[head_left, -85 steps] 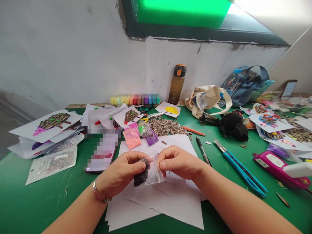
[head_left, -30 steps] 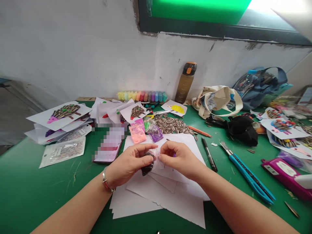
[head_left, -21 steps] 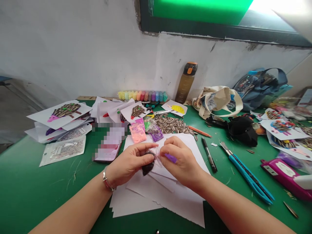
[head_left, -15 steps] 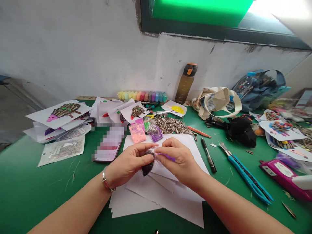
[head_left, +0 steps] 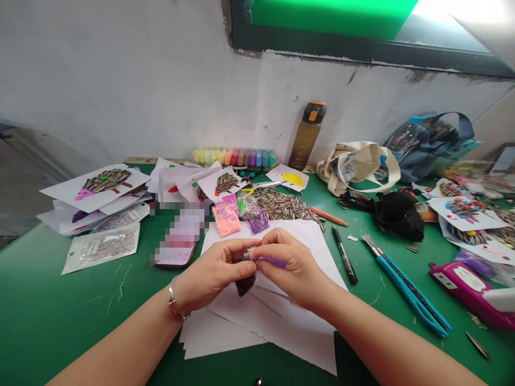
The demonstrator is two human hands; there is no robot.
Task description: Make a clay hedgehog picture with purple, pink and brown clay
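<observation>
Over a stack of white paper (head_left: 298, 343), my two hands meet at a small clear plastic bag of dark brown or black clay (head_left: 245, 284). My left hand (head_left: 217, 268) is closed on the bag, thumb in front and fingers behind. The fingertips of my right hand (head_left: 289, 265) pinch the bag's upper edge. Something flat and purple (head_left: 276, 262) shows beneath the right fingers; what it is I cannot tell. Just beyond the hands lie an orange-pink clay packet (head_left: 226, 220) and a purple clay packet (head_left: 256, 219).
Striped sunflower seeds (head_left: 284, 205) are heaped behind the paper. To the right lie a black pen (head_left: 344, 254), a blue utility knife (head_left: 410, 292) and a magenta device (head_left: 470, 292). Hedgehog pictures (head_left: 102, 185) and a blurred phone (head_left: 181, 238) are on the left. A bottle (head_left: 308, 136) stands against the wall.
The clay bag has tipped and sits slightly lower in my hands, with more of its clear upper part showing. My right fingers have shifted slightly left along its edge.
</observation>
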